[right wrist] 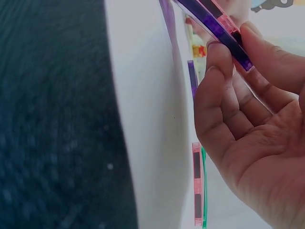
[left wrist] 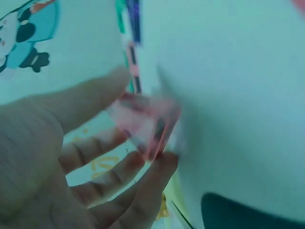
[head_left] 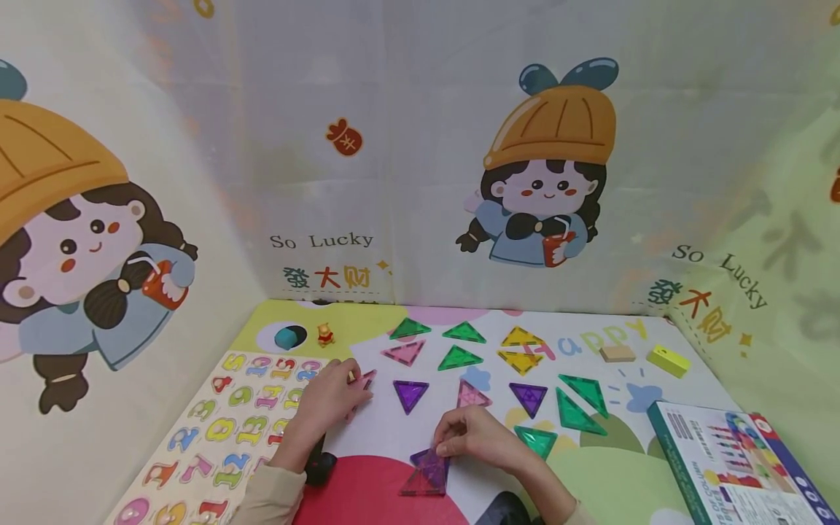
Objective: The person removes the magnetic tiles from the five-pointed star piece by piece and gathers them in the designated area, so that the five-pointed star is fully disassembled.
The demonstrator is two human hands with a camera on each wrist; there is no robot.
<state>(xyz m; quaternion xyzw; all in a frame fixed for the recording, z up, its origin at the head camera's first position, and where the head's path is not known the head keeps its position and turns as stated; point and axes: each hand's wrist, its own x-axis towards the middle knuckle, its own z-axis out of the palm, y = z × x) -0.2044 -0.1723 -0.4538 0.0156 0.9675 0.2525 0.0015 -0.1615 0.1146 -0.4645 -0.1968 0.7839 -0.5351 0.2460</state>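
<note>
My left hand [head_left: 331,401] holds a pink see-through triangle tile [head_left: 367,380] by its edges; the left wrist view shows the fingers curled about this tile [left wrist: 147,119]. Between thumb and fingers, my right hand [head_left: 475,437] pinches a purple triangle tile [right wrist: 209,24] and a pink triangle tile [right wrist: 228,21], lying face to face. In the head view this pair overlaps near the table's front, above a red printed patch. Just beyond the right hand lies another pink triangle tile [head_left: 472,394]. A purple triangle tile [head_left: 410,396] lies between the two hands.
Green triangle tiles [head_left: 464,332], yellow ones [head_left: 521,337] and a purple one [head_left: 528,397] lie farther back and right. A wooden number board [head_left: 210,408] spans the left side. A printed box [head_left: 735,467], a yellow block [head_left: 668,361] and a small bear figure [head_left: 325,335] are around.
</note>
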